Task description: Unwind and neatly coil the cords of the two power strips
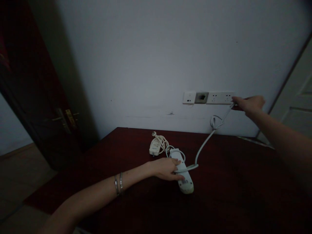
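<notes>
On the table lies a white power strip (186, 186), with part of its cord (202, 145) looped over it. My left hand (165, 168) rests on the strip from the left, fingers and thumb gripping it where the cord crosses. Raised at the wall, my right hand (251, 103) pinches the cord's far end near the right edge of the wall socket plate (221, 98). The cord runs slack between both hands, with a small tangle hanging below the sockets. My right fingers hide the cord's end, so a plug cannot be made out.
Behind the strip sits a white adapter-like block (154, 149) with its coiled cable. The dark red table (136, 139) meets the wall. Left of the sockets are a grey-framed outlet (201, 97) and a white plate (188, 97). A dark door (48, 97) stands at left.
</notes>
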`<state>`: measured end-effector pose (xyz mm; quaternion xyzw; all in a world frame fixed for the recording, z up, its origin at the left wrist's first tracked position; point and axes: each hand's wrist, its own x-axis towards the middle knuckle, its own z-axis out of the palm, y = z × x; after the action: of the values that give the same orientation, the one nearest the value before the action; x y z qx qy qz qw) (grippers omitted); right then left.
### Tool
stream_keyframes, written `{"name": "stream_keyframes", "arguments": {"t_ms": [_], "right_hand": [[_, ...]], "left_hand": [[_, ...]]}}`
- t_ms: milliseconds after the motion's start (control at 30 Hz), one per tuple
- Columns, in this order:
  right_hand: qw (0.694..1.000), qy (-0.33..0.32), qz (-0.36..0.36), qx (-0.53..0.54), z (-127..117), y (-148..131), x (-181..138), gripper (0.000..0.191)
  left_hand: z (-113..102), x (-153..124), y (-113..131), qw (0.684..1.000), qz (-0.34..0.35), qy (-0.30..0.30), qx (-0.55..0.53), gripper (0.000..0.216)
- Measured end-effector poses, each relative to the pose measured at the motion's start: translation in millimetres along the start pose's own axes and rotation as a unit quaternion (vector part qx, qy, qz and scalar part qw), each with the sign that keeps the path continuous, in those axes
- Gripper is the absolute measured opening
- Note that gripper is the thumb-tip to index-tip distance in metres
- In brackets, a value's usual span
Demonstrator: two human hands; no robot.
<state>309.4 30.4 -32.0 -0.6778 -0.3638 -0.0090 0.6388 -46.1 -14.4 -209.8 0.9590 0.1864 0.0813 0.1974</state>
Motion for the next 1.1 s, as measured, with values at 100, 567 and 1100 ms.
{"name": "stream_keyframes", "arguments": {"t_ms": [100,567,1100], "right_hand": [[0.99,-0.022,0.06,0.126,6.2,-10.9,-14.8,0.026],[0.951,-0.215,-0.058,0.215,22.8,-79.3,-53.8,0.015],[0.897,-0.187,-0.079,0.392,11.5,-166.9,-98.9,0.022]], "left_hand": [[1.5,8.6,-10.0,0.988,-0.027,0.017,-0.15,0.044],[-5.1,58.7,-39.3,0.957,0.011,-0.092,0.274,0.085],[-10.0,76.8,-24.8,0.941,-0.107,0.005,0.32,0.074]]}}
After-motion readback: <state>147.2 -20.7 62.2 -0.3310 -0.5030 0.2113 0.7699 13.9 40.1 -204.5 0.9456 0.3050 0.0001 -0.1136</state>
